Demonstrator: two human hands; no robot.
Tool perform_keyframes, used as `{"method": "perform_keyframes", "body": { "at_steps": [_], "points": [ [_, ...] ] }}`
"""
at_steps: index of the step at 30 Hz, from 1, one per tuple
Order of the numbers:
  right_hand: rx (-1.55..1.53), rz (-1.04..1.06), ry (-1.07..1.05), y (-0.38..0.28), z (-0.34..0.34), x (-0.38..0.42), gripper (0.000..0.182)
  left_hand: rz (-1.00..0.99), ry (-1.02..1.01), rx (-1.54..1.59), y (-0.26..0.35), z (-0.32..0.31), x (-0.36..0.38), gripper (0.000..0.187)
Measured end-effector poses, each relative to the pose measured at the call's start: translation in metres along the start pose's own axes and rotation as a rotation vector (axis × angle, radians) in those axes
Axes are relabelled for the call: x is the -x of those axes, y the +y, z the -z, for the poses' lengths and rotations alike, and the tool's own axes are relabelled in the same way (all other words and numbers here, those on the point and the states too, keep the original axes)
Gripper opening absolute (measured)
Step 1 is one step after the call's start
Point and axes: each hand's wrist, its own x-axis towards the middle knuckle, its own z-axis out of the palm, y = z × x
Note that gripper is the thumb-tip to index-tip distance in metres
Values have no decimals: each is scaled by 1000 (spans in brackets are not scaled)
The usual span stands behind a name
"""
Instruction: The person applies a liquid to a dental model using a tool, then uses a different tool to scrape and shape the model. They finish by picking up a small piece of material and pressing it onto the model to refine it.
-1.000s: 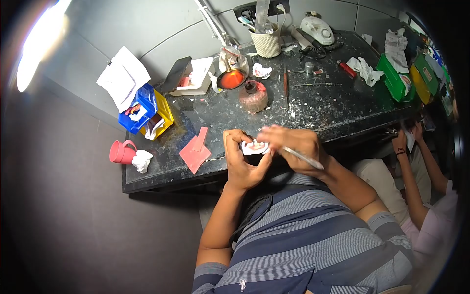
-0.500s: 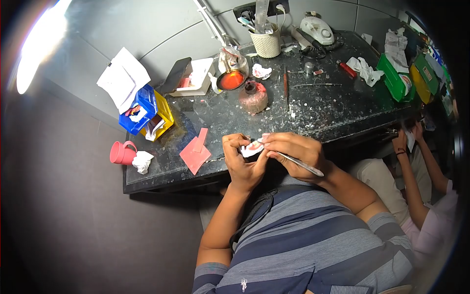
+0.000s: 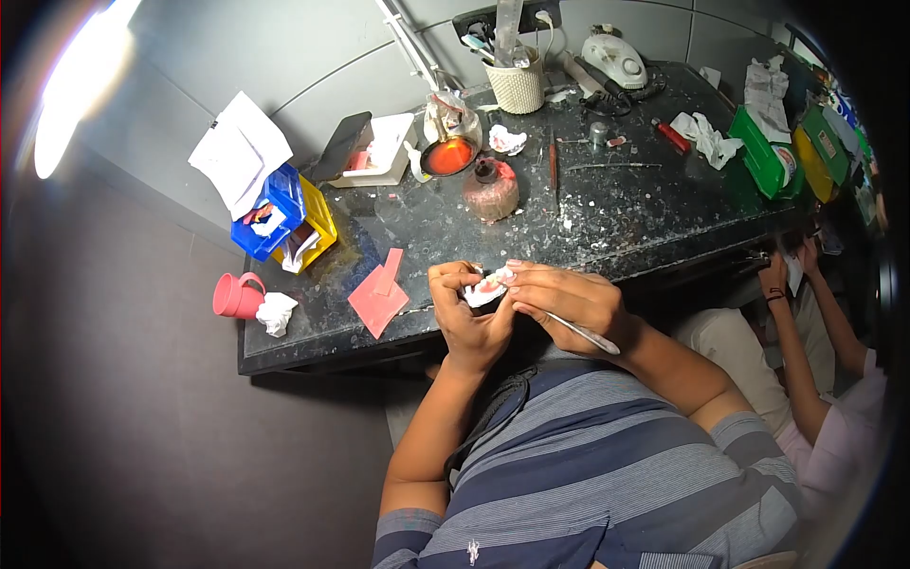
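Note:
My left hand (image 3: 466, 318) is closed around a white dental cast (image 3: 484, 293) that carries pink wax and what look like pale teeth. In my right hand (image 3: 580, 300) is a slim metal wax carver (image 3: 586, 333), its broad end pointing down and right past my fingers. The right fingertips touch the cast's upper right side and hide the carver's other end. Both hands are close together just in front of the bench edge. Nearest to them on the bench are pink wax sheets (image 3: 377, 308), a small strip lying over a larger square piece.
On the black bench (image 3: 417, 223) stand a stained spirit lamp (image 3: 491, 194), an orange-lit dish (image 3: 447, 156), a white box (image 3: 384, 152), a red-handled tool (image 3: 554, 161) and blue and yellow bins (image 3: 318, 223). A pink mug (image 3: 237, 297) is at the left corner. Another person's hands (image 3: 777, 275) are at right.
The cast has tilted slightly, and the right fingers have shifted a little left along it. The carver's broad end has moved slightly left and down.

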Motion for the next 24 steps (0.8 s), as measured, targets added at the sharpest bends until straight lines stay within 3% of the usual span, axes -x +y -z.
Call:
{"method": "perform_keyframes", "body": {
  "at_steps": [24],
  "points": [
    [65,7,9,-4,-4,0,30,6,4,-25,0,0,0,47]
  ]
}}
